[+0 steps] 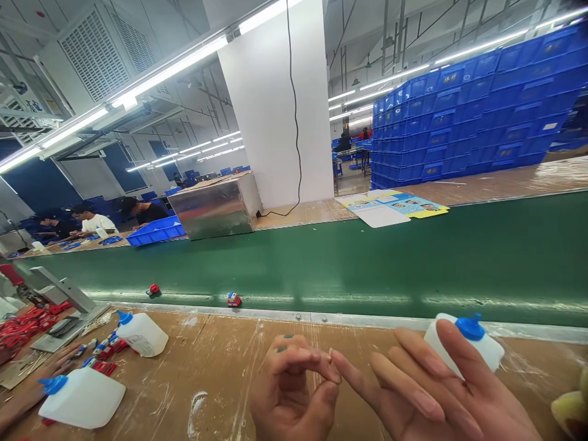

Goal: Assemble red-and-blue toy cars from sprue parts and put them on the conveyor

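My left hand (294,392) is raised above the brown work surface (220,373), its thumb and index finger pinched together. Whatever may be between those fingertips is too small to make out. Touching the left fingertips is the index finger of my right hand (441,386), whose palm faces up with the other fingers spread. Behind the right hand a white squeeze bottle (493,352) with a blue cap lies on its side, partly hidden. A small toy car (234,299) in red, white and blue sits on the green conveyor belt (294,263) ahead.
Another red toy piece (153,289) is on the belt. To the left lie two more bottles (147,335) (87,398), toy cars (105,367), a metal clamp fixture (64,300) and a co-worker's hand (55,361). Blue crates (459,122) and flattened cardboard (390,207) occupy the far side.
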The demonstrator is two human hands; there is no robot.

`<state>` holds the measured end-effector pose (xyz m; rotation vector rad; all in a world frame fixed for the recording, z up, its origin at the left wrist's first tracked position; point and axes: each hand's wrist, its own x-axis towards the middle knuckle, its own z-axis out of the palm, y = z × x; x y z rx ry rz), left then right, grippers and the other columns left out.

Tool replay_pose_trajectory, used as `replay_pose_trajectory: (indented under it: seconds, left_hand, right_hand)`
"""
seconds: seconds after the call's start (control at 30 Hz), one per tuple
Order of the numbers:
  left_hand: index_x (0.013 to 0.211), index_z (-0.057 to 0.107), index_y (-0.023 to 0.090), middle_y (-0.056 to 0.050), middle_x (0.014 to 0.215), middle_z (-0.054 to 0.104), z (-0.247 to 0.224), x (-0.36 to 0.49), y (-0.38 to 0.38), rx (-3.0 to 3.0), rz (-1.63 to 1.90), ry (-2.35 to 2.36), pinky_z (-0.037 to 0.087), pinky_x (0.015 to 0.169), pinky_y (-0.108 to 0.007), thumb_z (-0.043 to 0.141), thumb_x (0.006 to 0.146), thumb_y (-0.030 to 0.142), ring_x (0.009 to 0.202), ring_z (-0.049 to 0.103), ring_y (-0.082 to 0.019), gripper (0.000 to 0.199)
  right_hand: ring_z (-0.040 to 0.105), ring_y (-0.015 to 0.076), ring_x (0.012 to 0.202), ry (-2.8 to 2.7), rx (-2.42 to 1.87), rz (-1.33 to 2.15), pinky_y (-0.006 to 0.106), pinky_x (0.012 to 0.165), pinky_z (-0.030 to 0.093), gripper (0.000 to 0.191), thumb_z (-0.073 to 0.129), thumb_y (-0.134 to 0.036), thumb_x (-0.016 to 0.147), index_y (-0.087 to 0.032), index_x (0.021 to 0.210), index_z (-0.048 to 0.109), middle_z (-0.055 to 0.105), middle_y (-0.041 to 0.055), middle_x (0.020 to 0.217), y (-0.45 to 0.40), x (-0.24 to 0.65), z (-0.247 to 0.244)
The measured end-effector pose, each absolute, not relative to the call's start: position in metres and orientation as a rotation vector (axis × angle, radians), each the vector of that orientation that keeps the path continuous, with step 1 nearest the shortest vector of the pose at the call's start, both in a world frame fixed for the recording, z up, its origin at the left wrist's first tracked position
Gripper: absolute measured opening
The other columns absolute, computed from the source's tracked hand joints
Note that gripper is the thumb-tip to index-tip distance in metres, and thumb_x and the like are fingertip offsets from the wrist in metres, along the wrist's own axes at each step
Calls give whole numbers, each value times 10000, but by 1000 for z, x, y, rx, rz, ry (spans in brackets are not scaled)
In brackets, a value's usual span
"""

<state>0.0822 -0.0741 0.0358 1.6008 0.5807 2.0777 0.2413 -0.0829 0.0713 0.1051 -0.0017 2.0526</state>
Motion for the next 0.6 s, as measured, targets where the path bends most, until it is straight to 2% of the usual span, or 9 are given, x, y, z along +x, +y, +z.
replay_pose_trajectory:
  seconds: [0.2, 0.6]
  left_hand:
    - [1117, 665, 249, -17, 961, 660, 40, 69, -69, 1502, 2116, 596, 622, 795, -299, 714, 799, 54, 710, 713, -115, 376]
    - [1110, 673, 254, -12, 953, 672, 40, 70, -70, 1524, 2124, 597, 627, 777, -287, 738, 782, 68, 696, 717, -114, 382]
  right_hand:
    - [501, 146, 486, 5, 83, 2111, 610, 1049, 409, 436, 695, -493, 822, -241, 543, 474, 85, -110, 389, -83, 237, 73]
    - [469, 113, 458, 84, 78, 2142, 611, 1085, 368, 415, 696, -440, 838, -230, 543, 492, 94, -128, 385, -82, 230, 76]
